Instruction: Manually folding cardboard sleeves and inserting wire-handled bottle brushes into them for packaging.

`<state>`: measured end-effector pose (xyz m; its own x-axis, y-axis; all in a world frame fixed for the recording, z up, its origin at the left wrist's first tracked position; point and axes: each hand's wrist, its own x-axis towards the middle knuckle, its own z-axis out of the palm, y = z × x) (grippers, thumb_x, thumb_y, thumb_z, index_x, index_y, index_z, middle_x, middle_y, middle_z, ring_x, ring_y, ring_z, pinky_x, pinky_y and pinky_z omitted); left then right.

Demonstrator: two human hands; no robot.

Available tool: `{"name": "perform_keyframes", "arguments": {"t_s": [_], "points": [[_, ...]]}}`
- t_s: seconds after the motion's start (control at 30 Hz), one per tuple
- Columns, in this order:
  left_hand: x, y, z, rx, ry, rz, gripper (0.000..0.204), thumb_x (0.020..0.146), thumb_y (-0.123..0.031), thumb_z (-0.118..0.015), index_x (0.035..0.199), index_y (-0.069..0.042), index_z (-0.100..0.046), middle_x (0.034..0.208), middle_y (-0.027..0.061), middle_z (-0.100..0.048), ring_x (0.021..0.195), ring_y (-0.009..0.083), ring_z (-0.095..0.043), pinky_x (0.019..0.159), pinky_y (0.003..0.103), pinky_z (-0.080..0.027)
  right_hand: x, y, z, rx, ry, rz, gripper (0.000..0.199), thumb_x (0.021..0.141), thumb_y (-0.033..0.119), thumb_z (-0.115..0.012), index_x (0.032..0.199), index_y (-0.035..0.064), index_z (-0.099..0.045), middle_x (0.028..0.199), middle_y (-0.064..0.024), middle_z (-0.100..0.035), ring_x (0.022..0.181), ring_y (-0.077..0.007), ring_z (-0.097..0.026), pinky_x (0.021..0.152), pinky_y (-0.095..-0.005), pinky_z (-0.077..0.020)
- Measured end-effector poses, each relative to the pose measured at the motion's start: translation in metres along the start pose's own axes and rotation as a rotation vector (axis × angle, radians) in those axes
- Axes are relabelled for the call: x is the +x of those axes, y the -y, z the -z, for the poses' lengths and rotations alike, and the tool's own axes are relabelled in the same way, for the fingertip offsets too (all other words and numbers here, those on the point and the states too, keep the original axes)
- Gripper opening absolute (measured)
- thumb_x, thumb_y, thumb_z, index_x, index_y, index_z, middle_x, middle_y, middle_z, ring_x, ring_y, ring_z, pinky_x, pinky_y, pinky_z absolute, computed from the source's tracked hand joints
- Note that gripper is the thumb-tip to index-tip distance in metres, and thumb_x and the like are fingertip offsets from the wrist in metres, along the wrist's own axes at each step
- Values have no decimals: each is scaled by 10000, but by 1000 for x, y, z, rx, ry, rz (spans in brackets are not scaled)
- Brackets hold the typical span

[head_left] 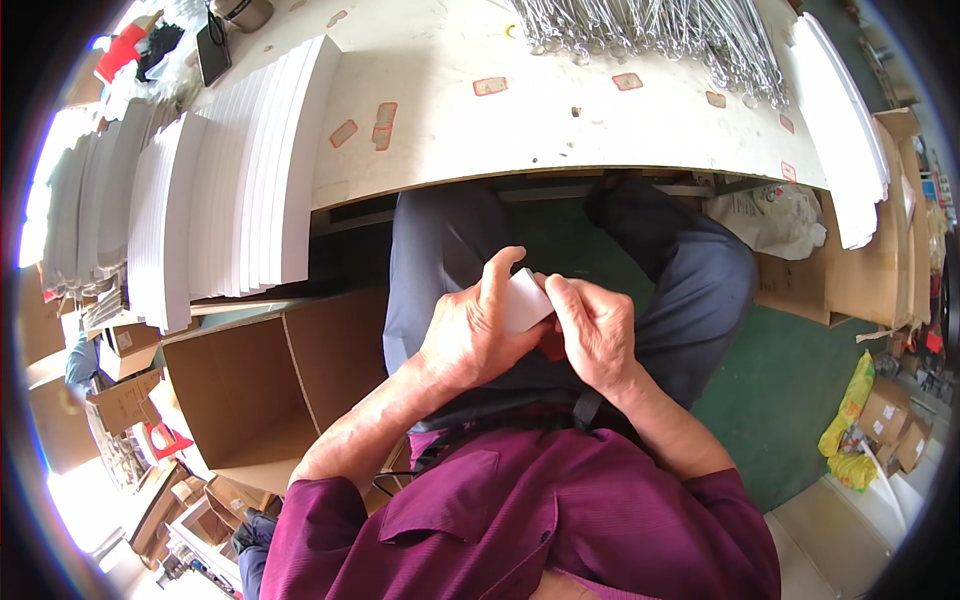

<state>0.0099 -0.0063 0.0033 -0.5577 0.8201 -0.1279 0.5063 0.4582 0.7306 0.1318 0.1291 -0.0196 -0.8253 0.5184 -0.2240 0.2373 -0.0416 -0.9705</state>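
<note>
Nearest, over the lap, the left hand (pixel 470 335) and the right hand (pixel 592 330) meet around a small white card (pixel 526 298). The card sits between them, its long axis tilted up toward the left; the left thumb lies along its left edge and the right fingertips pinch its right edge, both hands equally close. Something red shows just beneath it. Farther left stands an open cardboard box (pixel 250 395). Beyond, stacked white sheets (pixel 240 180) lean on the table (pixel 560 130), wire hangers (pixel 660 35) at its far edge.

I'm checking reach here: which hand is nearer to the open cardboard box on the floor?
Left. The left hand is over the lap, on the side toward the cardboard box. The right hand is farther from it, on the other side of the white card both hands hold.
</note>
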Motion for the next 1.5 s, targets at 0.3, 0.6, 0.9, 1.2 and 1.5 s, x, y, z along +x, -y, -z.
{"name": "perform_keyframes", "arguments": {"t_s": [0.3, 0.6, 0.9, 1.2, 1.5], "points": [[-2, 7, -7, 65, -30, -16, 615, 787, -248, -853, 1285, -25, -569, 1097, 189, -728, 953, 375, -748, 793, 454, -628, 12, 9, -5, 7, -4, 23, 127, 971, 101, -746, 982, -20, -710, 794, -81, -754, 706, -64, -690, 634, -239, -554], [1, 6, -8, 61, -54, -30, 606, 785, -247, -856, 1276, -31, -573, 1089, 183, -731, 947, 366, -750, 791, 455, -629, 18, 0, -7, 133, -16, -3, 151, 984, 116, -739, 977, -14, -663, 821, -76, -750, 745, -69, -690, 662, -233, -552], [0, 4, -6, 64, -32, -10, 627, 777, -261, -872, 1268, -16, -568, 1044, 189, -739, 925, 364, -757, 775, 453, -631, 19, 1, -3, 258, -10, -138, 191, 1000, 167, -728, 935, -7, -682, 736, -32, -711, 599, -27, -598, 530, -210, -470], [-3, 7, -9, 61, -63, -60, 628, 779, -243, -863, 1273, -17, -548, 1027, 201, -738, 906, 370, -757, 770, 451, -633, 19, 3, -12, 130, -101, -24, 211, 993, 152, -735, 862, -5, -684, 694, -22, -690, 610, -36, -612, 534, -224, -474], [2, 3, 2, 11, -66, 47, 608, 794, -226, -842, 1272, -8, -536, 1023, 238, -729, 909, 412, -745, 769, 462, -625, 12, -2, -14, -87, -76, 312, 283, 983, 170, -748, 1188, -23, -724, 841, -92, -724, 724, -107, -674, 633, -269, -527]]}}
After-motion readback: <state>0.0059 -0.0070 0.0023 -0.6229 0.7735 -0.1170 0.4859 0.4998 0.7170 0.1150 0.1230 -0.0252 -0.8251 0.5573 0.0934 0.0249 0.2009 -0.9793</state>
